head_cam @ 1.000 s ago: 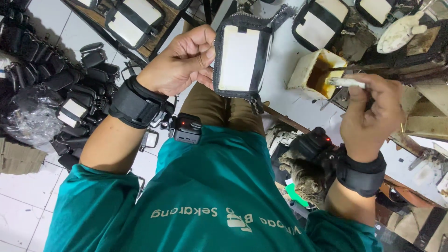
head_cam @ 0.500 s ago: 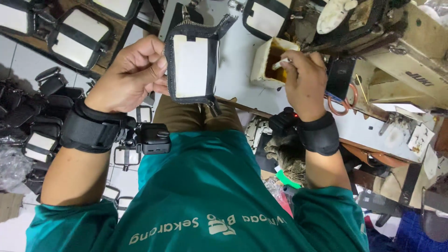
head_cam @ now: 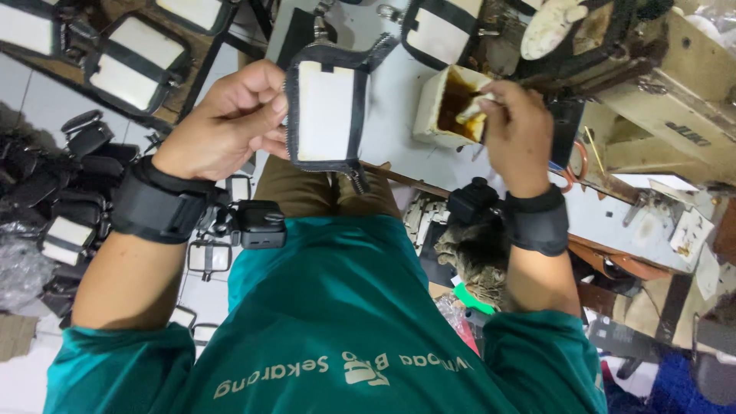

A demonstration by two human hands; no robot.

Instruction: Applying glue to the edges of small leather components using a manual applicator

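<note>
Upper centre: left hand (head_cam: 230,126) pinching pouch panel (head_cam: 328,111); right hand (head_cam: 517,126) gripping brush (head_cam: 471,110) in glue tub (head_cam: 448,103); gluing step, next needs loaded brush carried onto panel.

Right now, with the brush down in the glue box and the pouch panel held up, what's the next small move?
Probably lift the brush out of the glue box and carry it to the pouch panel. The right hand has its tip in the brown glue, and the left hand holds the panel's white face up beside the box.

A small cream open box (head_cam: 452,107) — brown-stained inside — stands on the grey table (head_cam: 399,146) (upper middle).
</note>
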